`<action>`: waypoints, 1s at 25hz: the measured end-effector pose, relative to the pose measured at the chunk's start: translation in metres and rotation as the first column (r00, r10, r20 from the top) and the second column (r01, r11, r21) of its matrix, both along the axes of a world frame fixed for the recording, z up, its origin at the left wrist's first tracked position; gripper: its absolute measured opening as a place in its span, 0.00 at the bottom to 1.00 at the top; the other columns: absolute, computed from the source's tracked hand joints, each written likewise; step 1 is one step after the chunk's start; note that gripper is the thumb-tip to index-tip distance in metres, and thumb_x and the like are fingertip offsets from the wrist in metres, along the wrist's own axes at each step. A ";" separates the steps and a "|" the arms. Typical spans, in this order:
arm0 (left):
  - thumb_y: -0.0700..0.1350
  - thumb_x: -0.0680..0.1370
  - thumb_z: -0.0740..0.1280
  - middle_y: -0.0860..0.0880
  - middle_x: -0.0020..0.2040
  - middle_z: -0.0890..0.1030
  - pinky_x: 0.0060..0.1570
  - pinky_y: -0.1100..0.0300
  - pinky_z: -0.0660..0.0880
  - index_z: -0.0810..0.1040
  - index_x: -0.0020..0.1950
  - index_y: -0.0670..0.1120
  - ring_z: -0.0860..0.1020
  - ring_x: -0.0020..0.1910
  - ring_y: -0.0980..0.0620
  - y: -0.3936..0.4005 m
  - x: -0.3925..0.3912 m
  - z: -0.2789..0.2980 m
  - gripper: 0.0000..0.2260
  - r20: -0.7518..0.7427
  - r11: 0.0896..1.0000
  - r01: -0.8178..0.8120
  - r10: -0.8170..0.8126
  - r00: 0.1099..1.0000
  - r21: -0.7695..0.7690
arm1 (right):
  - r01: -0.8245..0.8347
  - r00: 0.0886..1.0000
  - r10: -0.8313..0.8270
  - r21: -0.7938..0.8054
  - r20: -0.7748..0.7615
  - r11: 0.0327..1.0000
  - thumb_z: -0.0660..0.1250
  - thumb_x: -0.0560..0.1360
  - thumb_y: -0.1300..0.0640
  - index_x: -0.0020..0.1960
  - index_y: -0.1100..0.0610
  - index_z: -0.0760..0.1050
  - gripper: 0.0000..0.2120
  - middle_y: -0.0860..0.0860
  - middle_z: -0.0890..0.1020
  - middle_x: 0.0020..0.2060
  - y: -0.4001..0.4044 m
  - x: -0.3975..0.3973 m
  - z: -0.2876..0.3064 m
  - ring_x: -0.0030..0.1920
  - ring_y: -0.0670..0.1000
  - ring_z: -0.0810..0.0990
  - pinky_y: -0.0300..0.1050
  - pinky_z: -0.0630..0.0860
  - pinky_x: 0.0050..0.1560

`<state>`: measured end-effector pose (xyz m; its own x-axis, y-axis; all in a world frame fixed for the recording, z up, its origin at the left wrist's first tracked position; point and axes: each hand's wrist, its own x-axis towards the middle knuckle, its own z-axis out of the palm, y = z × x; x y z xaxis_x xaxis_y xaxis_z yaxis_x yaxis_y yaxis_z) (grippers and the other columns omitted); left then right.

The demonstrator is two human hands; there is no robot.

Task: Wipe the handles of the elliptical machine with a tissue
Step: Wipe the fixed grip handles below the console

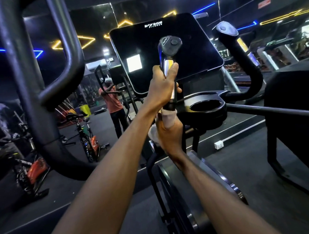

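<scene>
At the centre of the frame, the left hand is wrapped around the upright handle, thumb laid along its shiny strip. Just below, the right hand is closed on the same handle with a white tissue pressed under it; most of the tissue is hidden by the fingers. Behind, the dark screen is partly covered by the handle.
</scene>
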<state>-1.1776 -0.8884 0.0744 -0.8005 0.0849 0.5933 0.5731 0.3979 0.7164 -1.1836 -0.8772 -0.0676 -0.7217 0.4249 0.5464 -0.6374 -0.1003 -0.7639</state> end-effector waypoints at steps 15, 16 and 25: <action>0.54 0.82 0.60 0.47 0.36 0.76 0.39 0.44 0.80 0.68 0.55 0.48 0.77 0.33 0.50 0.000 -0.003 -0.008 0.10 -0.054 0.993 0.063 -0.058 0.997 0.098 | -0.211 0.929 0.301 -0.362 0.213 0.908 0.55 0.75 0.68 0.58 0.60 0.78 0.17 0.60 0.82 0.52 -0.004 0.009 -0.022 0.47 0.50 0.82 0.41 0.80 0.48; 0.54 0.82 0.60 0.48 0.37 0.76 0.40 0.43 0.80 0.68 0.55 0.48 0.77 0.33 0.49 0.000 -0.004 -0.010 0.11 -0.053 0.994 0.054 -0.049 0.997 0.096 | -0.201 0.918 0.341 -0.505 0.202 0.840 0.54 0.76 0.70 0.54 0.63 0.79 0.16 0.60 0.83 0.47 0.003 0.012 -0.012 0.43 0.51 0.82 0.40 0.80 0.42; 0.57 0.83 0.53 0.48 0.48 0.75 0.47 0.52 0.76 0.63 0.59 0.47 0.78 0.47 0.50 -0.004 0.000 -0.006 0.15 0.035 0.998 0.032 -0.030 0.999 -0.052 | -0.148 0.980 0.168 -0.174 0.108 0.974 0.48 0.82 0.39 0.62 0.53 0.73 0.24 0.53 0.81 0.54 0.007 0.032 0.031 0.54 0.53 0.80 0.55 0.75 0.58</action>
